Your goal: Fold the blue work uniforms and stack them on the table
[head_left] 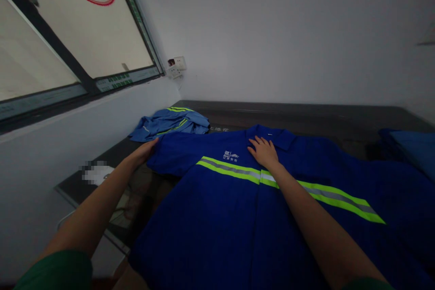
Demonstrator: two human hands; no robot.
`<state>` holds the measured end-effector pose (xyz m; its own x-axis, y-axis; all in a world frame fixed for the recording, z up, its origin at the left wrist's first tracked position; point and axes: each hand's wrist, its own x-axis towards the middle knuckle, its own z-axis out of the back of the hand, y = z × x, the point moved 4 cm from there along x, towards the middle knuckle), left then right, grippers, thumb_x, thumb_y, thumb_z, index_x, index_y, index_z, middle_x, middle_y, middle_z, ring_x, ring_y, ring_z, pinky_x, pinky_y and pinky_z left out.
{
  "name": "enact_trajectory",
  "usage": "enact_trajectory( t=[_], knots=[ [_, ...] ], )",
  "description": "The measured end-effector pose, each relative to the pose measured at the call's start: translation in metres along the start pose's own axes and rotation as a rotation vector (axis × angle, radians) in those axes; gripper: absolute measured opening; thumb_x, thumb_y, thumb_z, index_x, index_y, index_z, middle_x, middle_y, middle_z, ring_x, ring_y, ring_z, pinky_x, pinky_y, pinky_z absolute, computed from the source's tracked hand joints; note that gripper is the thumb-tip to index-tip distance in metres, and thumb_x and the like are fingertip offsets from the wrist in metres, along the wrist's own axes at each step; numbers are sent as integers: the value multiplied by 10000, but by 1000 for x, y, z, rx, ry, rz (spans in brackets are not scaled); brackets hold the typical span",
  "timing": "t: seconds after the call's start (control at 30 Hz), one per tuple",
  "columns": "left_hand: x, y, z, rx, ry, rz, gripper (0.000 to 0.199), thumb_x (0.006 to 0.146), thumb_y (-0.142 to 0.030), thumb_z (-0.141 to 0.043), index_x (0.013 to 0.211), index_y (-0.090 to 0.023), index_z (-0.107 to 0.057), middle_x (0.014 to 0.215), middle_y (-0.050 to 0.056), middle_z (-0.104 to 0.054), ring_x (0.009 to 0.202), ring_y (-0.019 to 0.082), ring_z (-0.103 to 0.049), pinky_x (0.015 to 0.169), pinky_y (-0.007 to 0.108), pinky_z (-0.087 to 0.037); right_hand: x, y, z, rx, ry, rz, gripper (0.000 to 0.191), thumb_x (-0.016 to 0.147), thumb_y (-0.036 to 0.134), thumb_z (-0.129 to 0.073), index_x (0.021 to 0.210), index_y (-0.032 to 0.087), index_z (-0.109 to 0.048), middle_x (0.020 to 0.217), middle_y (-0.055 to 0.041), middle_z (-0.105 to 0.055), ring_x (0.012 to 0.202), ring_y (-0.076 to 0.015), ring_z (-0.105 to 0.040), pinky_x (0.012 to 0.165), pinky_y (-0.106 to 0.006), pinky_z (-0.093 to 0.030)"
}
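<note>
Left hand (144,150) out at the sleeve (170,152) end, fingers touching the hem; whether they pinch it I can't tell, the cloth hides the tips; right hand (264,152) lies flat on the chest, palm down, fingers fanned, just beside the collar (283,139); and under both, the blue shirt (217,226), spread over the desk (70,182) and running back toward the wearer; a bright strip (234,170) crosses it below the hands, passing under the right wrist, with a white logo (231,156) between them; this looks like light, soft cloth, not slippery, nothing to break, though likely quick to wrinkle if shoved; the sleeve hem and shoulder should give good holds, a flat palm ought to steady the middle; just beyond the left hand, a rumpled paler garment (170,122); beside the left forearm, a white item (97,174), partly blurred out; far right of the right hand, folded cloth (413,149); past everything, sockets (176,67) on the wall (272,31).
</note>
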<state>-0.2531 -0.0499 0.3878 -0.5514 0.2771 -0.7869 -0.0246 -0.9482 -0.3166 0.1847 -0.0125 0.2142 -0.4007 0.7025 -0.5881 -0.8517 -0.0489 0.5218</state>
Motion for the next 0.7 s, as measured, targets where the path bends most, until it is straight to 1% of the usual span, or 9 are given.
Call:
enact_trajectory(
  t=[0.1, 0.17, 0.27, 0.33, 0.4, 0.47, 0.53, 0.63, 0.7],
  knots=[
    [18, -10, -9, -40, -24, 23, 281, 845, -378, -634, 983, -136, -668, 824, 104, -739, 681, 205, -704, 716, 328, -589, 4, 6, 4, 2, -34, -29, 463, 947, 396, -414, 1366, 219, -503, 1515, -96, -361, 1412, -311, -230, 1107, -557, -209],
    [26, -15, -12, -50, -60, 13, 251, 805, -334, -689, 986, -161, -661, 789, 65, -733, 636, 187, -693, 676, 302, -586, 13, 13, 11, 18, -110, -53, 398, 926, 334, -453, 1284, 207, -572, 1495, -111, -380, 1404, -313, -236, 1096, -544, -239],
    [33, -19, -10, -128, -116, -48, 300, 774, -301, -726, 1039, -190, -639, 778, 26, -729, 608, 165, -683, 655, 272, -580, 35, 18, 23, 104, -203, -97, 358, 941, 297, -407, 1221, 222, -617, 1443, -110, -436, 1338, -283, -357, 1071, -465, -315],
    [35, -20, -7, -192, -93, -50, 299, 798, -351, -700, 1037, -179, -645, 769, 45, -731, 616, 179, -687, 654, 287, -584, 52, 14, 27, 178, -214, -163, 395, 971, 329, -334, 1190, 216, -643, 1399, -122, -478, 1266, -278, -448, 1028, -423, -370],
    [36, -19, -6, -198, -47, 2, 296, 811, -403, -675, 987, -166, -664, 736, 71, -729, 614, 208, -689, 636, 319, -589, 66, 3, 30, 225, -241, -243, 431, 979, 362, -307, 1174, 193, -651, 1355, -151, -507, 1210, -283, -503, 981, -399, -408],
    [37, -19, -6, -153, -28, 63, 286, 785, -407, -696, 929, -161, -675, 693, 75, -720, 582, 220, -680, 610, 340, -589, 78, -11, 29, 282, -264, -324, 414, 962, 382, -364, 1211, 171, -618, 1283, -176, -554, 1160, -286, -543, 939, -390, -432],
    [38, -22, -10, -114, -15, 88, 264, 735, -358, -743, 893, -158, -676, 665, 61, -711, 542, 212, -666, 594, 342, -584, 88, -21, 24, 353, -247, -376, 412, 921, 392, -464, 1243, 163, -583, 1188, -172, -618, 1087, -283, -591, 895, -392, -453],
    [41, -31, -17, -73, -20, 35, 258, 663, -233, -782, 884, -154, -676, 670, 50, -711, 539, 200, -662, 582, 322, -573, 100, -29, 17, 417, -221, -345, 396, 848, 307, -571, 1223, 185, -600, 1095, -110, -679, 996, -245, -635, 868, -366, -470],
    [43, -38, -18, -49, -47, -26, 265, 636, -170, -784, 877, -147, -678, 674, 49, -708, 552, 191, -659, 584, 306, -565, 106, -31, 16, 431, -247, -299, 365, 813, 216, -568, 1169, 197, -647, 1062, -73, -694, 971, -213, -642, 872, -333, -470]
  ],
)
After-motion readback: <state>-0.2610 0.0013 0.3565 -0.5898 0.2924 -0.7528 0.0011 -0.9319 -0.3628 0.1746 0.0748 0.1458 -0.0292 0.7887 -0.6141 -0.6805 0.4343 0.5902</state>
